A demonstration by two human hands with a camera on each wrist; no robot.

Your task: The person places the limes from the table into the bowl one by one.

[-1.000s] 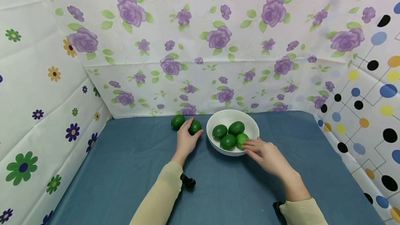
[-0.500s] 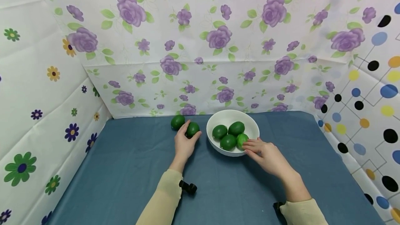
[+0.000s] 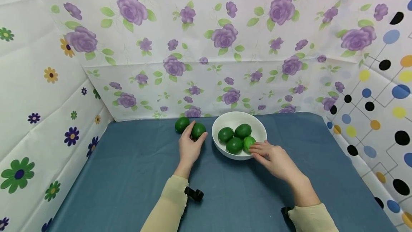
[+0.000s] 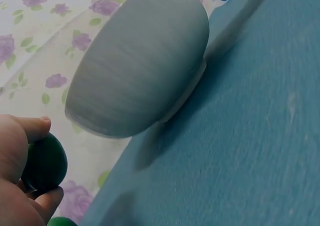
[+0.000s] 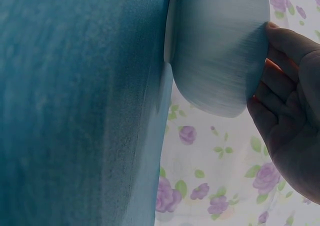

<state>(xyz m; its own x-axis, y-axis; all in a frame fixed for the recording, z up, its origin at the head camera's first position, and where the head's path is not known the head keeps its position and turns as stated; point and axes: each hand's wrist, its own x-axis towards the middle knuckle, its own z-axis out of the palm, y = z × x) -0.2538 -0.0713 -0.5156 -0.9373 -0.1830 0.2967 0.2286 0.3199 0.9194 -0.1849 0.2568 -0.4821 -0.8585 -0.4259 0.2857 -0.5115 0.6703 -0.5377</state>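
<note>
My left hand (image 3: 190, 149) grips a dark green lime (image 3: 198, 130) between thumb and fingers, left of the white bowl (image 3: 222, 151). In the left wrist view, thumb and fingers curl round that lime (image 4: 46, 163). Behind the hand, a second dark lime (image 3: 182, 125) sits at the cloth's back edge. Several limes (image 3: 234, 145) lie inside the bowl, one lighter green (image 3: 248, 143). My right hand (image 3: 273, 160) rests at the bowl's right rim, fingers extended over it, partly hiding the light lime. From the right wrist view, fingertips and thumb meet the rim of the bowl (image 5: 220, 56).
Blue cloth (image 3: 225, 196) covers the table. A flowered sheet (image 3: 206, 81) rises right behind the limes and bowl. Patterned sheets stand on the left (image 3: 58, 117) and right (image 3: 370, 128). Each wrist carries a small black device, such as the left one (image 3: 194, 194).
Over the past second my left hand has drawn slightly left and back with the lime in its grip. The right hand keeps its place at the bowl. The head view has tilted slightly.
</note>
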